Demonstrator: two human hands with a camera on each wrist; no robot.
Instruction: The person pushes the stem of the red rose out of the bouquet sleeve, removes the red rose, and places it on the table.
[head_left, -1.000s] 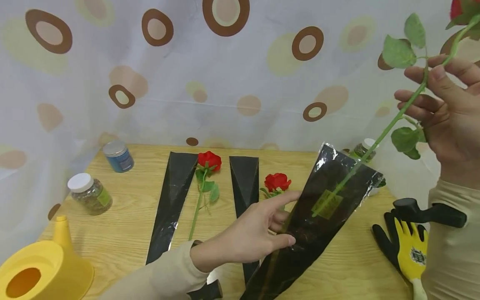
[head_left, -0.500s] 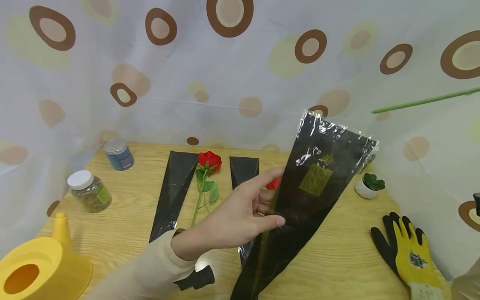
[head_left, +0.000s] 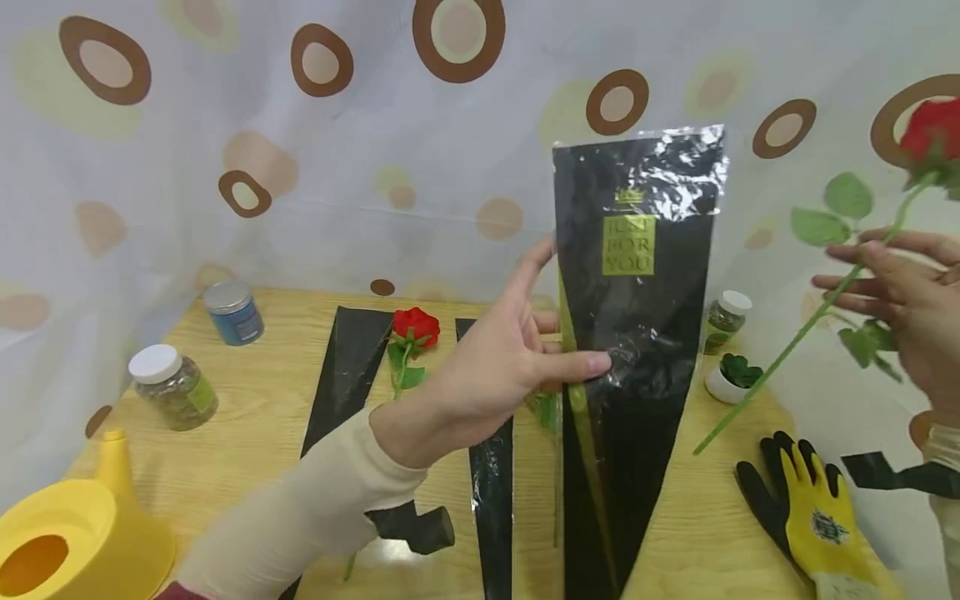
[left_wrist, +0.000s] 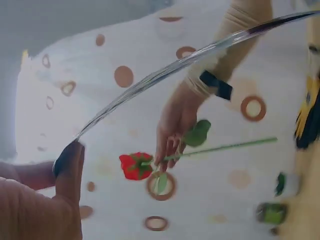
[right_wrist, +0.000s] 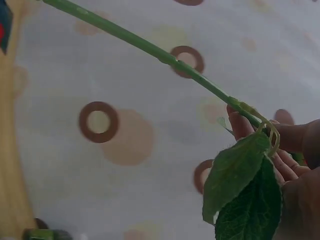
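My left hand (head_left: 495,375) pinches the left edge of a black flower sleeve (head_left: 637,317), thumb in front and fingers behind. The sleeve stands upright, wide end up, with a gold "JUST FOR YOU" label. In the left wrist view its shiny edge runs away from the left hand (left_wrist: 45,195). At the right my right hand (head_left: 915,292) pinches the stem of an artificial red rose (head_left: 933,133), bloom up and stem slanting down to the left, apart from the sleeve. The right wrist view shows the green stem (right_wrist: 135,45) between thumb and fingers, with leaves hanging below.
On the wooden table (head_left: 247,392) lie another rose (head_left: 416,325) and two more black sleeves (head_left: 345,358). A yellow watering can (head_left: 82,533), a blue tin (head_left: 234,312) and a jar (head_left: 174,387) stand left. A potted succulent (head_left: 731,379), a second jar (head_left: 726,321) and work gloves (head_left: 817,517) are right.
The rose stem, in front of the sleeve a second ago, swung out right and upward and is now back lower, beside it. The left hand has raised the sleeve and turned it upright.
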